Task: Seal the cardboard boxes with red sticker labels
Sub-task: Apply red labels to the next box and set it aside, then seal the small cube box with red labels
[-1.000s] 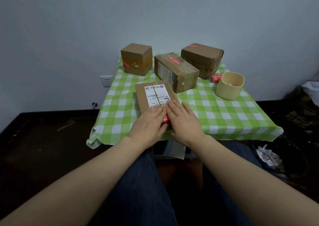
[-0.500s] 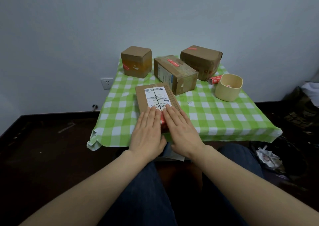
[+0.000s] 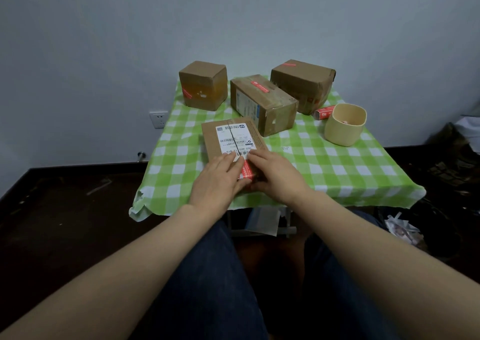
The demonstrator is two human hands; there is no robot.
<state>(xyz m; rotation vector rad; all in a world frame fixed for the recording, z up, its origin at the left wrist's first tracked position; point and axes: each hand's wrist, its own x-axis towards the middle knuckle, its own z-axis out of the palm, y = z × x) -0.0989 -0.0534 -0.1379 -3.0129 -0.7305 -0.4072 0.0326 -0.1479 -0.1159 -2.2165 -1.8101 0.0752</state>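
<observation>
A flat cardboard box (image 3: 211,138) with a white shipping label lies at the near edge of the table. A red sticker label (image 3: 246,170) runs along its centre seam at the near end. My left hand (image 3: 218,181) lies flat on the box just left of the sticker, fingers together. My right hand (image 3: 276,175) presses on the box to the sticker's right. Both hands hide the near end of the box. Three more boxes stand behind: a cube (image 3: 204,85), a long box (image 3: 262,103) with a red sticker on top, and a larger box (image 3: 302,84).
A green-and-white checked cloth (image 3: 337,168) covers the small table. A beige cup (image 3: 345,124) stands at the right, with a red sticker roll (image 3: 322,112) behind it. Crumpled paper (image 3: 401,229) lies on the dark floor to the right. A wall socket (image 3: 158,119) is at the left.
My two hands have slid slightly apart, so more of the red sticker shows between them. The view has shifted a little.
</observation>
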